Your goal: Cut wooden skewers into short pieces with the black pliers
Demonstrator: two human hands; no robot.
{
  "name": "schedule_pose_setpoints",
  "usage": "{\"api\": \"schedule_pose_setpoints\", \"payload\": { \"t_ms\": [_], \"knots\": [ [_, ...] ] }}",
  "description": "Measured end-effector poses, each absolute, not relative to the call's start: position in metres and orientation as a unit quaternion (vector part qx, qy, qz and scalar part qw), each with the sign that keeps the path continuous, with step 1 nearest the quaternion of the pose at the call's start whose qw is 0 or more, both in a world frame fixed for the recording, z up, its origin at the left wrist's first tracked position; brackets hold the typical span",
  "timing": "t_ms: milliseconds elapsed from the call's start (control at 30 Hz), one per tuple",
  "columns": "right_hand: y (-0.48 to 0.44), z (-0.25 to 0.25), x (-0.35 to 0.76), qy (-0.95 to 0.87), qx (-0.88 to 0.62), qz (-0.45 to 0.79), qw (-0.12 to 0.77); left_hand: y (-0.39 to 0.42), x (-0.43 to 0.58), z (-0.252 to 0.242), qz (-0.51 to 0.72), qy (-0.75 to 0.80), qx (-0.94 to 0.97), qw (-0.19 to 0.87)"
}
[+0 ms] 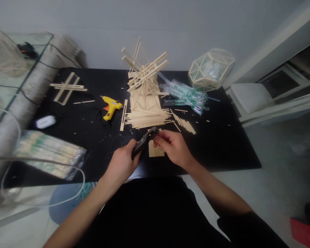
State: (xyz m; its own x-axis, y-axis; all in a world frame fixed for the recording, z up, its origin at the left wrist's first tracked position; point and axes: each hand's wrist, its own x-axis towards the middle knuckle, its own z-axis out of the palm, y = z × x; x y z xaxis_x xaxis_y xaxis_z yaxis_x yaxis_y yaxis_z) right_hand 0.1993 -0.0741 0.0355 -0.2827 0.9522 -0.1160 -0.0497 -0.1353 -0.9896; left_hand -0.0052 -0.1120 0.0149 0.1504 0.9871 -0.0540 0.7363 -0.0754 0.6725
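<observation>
My left hand [122, 162] is closed around the handles of a dark cutter [145, 139], whose jaws point up and right. My right hand [172, 146] is pinched right at the cutter's jaws, holding something too small to make out. Just under both hands lies a small flat panel of glued wooden sticks [155, 151] on the black mat [222, 144]. Behind it stands a tall stick structure [144, 82] on a pile of loose sticks [147, 119].
A yellow glue gun [110, 107] lies left of the stick pile. Plastic stick wrappers [186, 94] and a stick polyhedron [210, 69] sit at the back right. A stick frame [67, 88] lies back left, a packet of sticks [48, 151] front left, cables nearby.
</observation>
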Motion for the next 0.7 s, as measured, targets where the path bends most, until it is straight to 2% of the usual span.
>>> {"api": "schedule_pose_setpoints", "payload": {
  "t_ms": [167, 467, 700],
  "knots": [
    [-0.075, 0.03, 0.199, -0.533, -0.448, 0.592, 0.406, -0.112, -0.005, 0.014, 0.185, 0.629, 0.703, 0.277],
    [-0.081, 0.024, 0.2, -0.632, -0.476, 0.443, 0.422, -0.114, -0.001, 0.012, 0.202, 0.629, 0.701, 0.269],
    [-0.074, 0.036, 0.202, -0.627, -0.446, 0.505, 0.39, -0.115, -0.003, 0.014, 0.234, 0.612, 0.705, 0.271]
  ]
}}
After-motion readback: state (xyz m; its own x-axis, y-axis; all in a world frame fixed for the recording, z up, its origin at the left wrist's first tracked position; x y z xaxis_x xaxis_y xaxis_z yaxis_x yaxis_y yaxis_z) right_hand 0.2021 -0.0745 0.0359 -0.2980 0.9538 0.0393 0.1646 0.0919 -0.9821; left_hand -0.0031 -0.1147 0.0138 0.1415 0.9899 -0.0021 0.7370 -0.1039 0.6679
